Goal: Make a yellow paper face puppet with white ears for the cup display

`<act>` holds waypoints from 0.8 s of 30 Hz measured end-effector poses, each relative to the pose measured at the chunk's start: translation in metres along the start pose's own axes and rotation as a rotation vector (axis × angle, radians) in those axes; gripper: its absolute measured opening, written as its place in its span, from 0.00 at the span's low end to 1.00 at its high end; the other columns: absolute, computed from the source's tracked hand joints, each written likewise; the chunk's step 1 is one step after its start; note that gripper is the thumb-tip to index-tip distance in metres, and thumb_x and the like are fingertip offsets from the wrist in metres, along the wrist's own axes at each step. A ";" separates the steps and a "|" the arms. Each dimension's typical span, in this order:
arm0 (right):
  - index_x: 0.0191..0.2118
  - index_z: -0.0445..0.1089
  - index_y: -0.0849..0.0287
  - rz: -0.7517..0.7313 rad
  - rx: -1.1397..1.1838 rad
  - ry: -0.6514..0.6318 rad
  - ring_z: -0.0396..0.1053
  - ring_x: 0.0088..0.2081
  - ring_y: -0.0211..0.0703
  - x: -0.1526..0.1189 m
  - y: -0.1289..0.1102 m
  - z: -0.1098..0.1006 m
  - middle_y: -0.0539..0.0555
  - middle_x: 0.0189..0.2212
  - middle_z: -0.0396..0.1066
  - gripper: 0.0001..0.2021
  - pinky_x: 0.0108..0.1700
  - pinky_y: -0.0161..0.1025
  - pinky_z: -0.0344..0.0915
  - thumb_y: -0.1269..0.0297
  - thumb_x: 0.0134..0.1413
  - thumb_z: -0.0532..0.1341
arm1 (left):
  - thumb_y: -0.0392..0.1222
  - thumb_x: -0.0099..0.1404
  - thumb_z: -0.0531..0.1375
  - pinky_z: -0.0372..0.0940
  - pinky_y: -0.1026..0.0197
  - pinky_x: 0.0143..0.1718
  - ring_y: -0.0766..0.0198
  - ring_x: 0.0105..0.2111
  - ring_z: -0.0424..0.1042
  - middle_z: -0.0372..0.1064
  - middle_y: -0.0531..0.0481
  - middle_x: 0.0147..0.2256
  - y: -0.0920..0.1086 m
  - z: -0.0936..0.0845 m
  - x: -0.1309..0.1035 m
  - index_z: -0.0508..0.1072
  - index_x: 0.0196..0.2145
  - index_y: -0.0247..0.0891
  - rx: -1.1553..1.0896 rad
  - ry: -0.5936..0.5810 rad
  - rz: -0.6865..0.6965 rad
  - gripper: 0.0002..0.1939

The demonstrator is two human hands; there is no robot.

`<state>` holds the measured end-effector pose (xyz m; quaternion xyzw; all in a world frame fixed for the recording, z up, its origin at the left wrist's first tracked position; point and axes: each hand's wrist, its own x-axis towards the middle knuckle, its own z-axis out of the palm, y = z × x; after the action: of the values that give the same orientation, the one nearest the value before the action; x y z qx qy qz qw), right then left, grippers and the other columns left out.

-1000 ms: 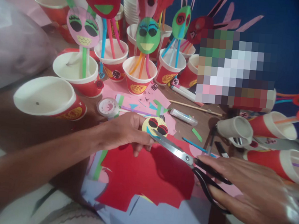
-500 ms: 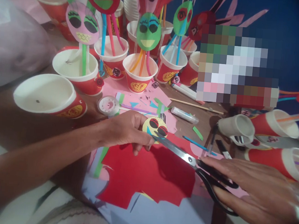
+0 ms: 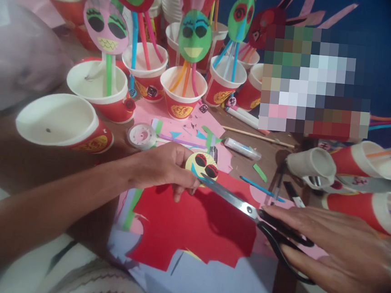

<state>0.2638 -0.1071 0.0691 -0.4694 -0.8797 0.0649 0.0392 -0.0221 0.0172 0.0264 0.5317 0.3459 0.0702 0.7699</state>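
Cutting and assembly of paper faces, at an intermediate stage. The left hand [image 3: 176, 167] pinches a yellow paper face [image 3: 201, 169] by its near-left edge, thumb against fingers. The right hand [image 3: 330, 249] is closed around the black handles of a pair of scissors [image 3: 233, 201]; the blades lie together or nearly so, their tips overlapping the face's blue mouth. Whether they touch the paper cannot be told. The face already bears black eyes with red lids and the mouth; no straws are seen on it, so mounting appears to remain. Beneath both hands, red paper [image 3: 191, 228] with notched edges lies over other sheets on the tabletop [image 3: 271, 160]. Beyond the left hand, a pink paper face [image 3: 105, 30] and a green paper face [image 3: 195, 37] stand on straws in paper cups, evidently finished. Left of the left hand, above its forearm, a tilted paper cup [image 3: 56, 116] shows no straws, and so seems unfinished.
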 end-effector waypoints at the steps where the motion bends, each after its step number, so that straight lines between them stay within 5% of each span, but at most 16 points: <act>1: 0.50 0.67 0.54 0.000 0.007 -0.001 0.76 0.39 0.48 0.000 0.000 0.000 0.54 0.40 0.77 0.17 0.41 0.43 0.72 0.65 0.54 0.55 | 0.36 0.50 0.61 0.54 0.71 0.11 0.68 0.14 0.68 0.69 0.52 0.19 -0.001 0.000 0.000 0.71 0.23 0.33 0.001 -0.004 -0.002 0.03; 24: 0.49 0.68 0.55 -0.042 -0.003 0.011 0.75 0.39 0.46 0.000 0.005 0.003 0.55 0.38 0.78 0.15 0.44 0.41 0.70 0.66 0.57 0.55 | 0.31 0.51 0.60 0.62 0.72 0.15 0.72 0.13 0.68 0.71 0.55 0.18 -0.002 -0.005 0.004 0.74 0.22 0.33 -0.118 -0.108 -0.010 0.03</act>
<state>0.2674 -0.1048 0.0658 -0.4514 -0.8892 0.0603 0.0448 -0.0225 0.0219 0.0219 0.4866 0.3016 0.0580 0.8178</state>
